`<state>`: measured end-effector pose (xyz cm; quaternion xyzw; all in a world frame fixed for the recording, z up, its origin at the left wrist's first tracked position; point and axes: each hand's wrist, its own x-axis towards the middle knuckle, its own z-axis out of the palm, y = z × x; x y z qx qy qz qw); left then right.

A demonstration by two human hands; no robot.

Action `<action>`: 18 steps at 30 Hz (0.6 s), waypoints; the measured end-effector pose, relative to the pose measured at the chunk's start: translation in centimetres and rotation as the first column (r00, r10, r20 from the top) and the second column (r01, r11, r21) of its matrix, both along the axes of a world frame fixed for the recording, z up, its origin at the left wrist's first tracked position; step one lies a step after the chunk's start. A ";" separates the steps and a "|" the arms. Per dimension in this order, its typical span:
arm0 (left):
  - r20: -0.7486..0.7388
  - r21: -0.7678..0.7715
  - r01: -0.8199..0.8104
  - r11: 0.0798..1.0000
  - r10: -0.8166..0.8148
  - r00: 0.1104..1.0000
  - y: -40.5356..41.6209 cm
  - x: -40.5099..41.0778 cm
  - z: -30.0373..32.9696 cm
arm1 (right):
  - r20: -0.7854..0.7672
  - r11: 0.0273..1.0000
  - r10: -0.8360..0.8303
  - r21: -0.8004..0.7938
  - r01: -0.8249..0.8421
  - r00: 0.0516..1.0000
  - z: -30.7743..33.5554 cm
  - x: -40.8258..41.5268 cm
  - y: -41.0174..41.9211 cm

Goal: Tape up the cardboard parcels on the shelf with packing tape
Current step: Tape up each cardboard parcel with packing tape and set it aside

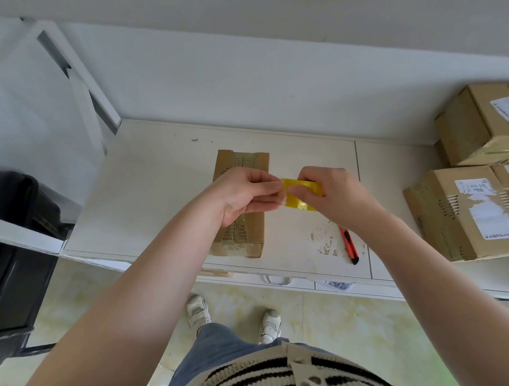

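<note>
Both hands work the yellow roll of packing tape [303,194] above the white shelf [157,199]: the right hand [335,196] is closed round the roll, and the left hand [244,195] pinches its free end, so this looks like the peeling step. The flat brown cardboard parcel [243,226], already part-taped, lies just below the left hand; next the strip must be drawn out and laid along a seam. Bare shelf lies to the left — an orange utility knife [349,245] sits near the front edge, with stacked brown cardboard boxes [471,207] to the right.

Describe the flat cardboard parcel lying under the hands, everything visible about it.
The flat brown cardboard parcel is a thin, long rectangle lying flat on the white shelf top, its long side running away from the person. Glossy clear tape strips cover its middle and near end, showing torn, ridged patches. The left hand and forearm hide its centre; whether they touch it is unclear. Nothing else rests against it.
</note>
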<state>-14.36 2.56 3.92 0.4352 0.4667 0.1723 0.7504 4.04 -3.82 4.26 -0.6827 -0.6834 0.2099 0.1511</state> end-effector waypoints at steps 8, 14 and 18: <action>-0.242 0.357 0.097 0.929 -0.008 0.970 0.4 0.2 -0.1 | 0.021 0.996 -0.012 -0.084 0.014 1.000 -0.3 1.2 0.2; -0.285 0.495 0.034 0.868 0.125 0.950 3.2 -2.7 1.0 | 0.017 0.988 -0.088 -0.129 0.090 0.996 0.0 5.0 -0.7; -0.183 0.409 0.039 0.912 0.040 0.982 1.4 1.1 -0.3 | -0.013 0.998 -0.033 -0.046 0.032 0.999 -0.1 3.3 0.3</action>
